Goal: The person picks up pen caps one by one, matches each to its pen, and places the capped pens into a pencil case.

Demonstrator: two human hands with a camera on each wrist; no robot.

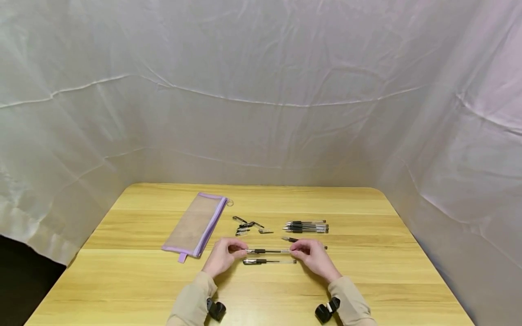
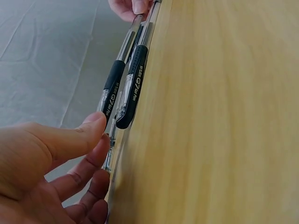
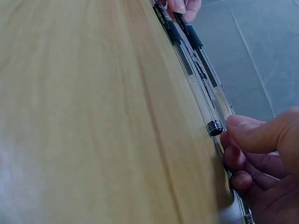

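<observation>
Level above the table, a gel pen [image 1: 269, 251] with a black grip and clear barrel spans between my two hands. My left hand [image 1: 221, 259] pinches its end beyond the black grip with thumb and fingertips. At the clear barrel end, the thumb and fingers of my right hand [image 1: 315, 258] pinch it. Just in front lies a second gel pen [image 1: 254, 261], capped and roughly parallel; neither hand holds it. Both pens carry Q7 Gel Pen lettering in the left wrist view. Another uncapped pen [image 1: 290, 239] lies behind my right hand, partly hidden by it.
Several pens [image 1: 306, 229] lie bunched behind my right hand. Left of them, several loose black and clear pen caps [image 1: 246, 225] are scattered. A purple-edged mesh zip pouch [image 1: 191, 224] lies flat at left. Pale fabric [image 1: 261, 131] hangs behind the wooden table [image 1: 367, 271].
</observation>
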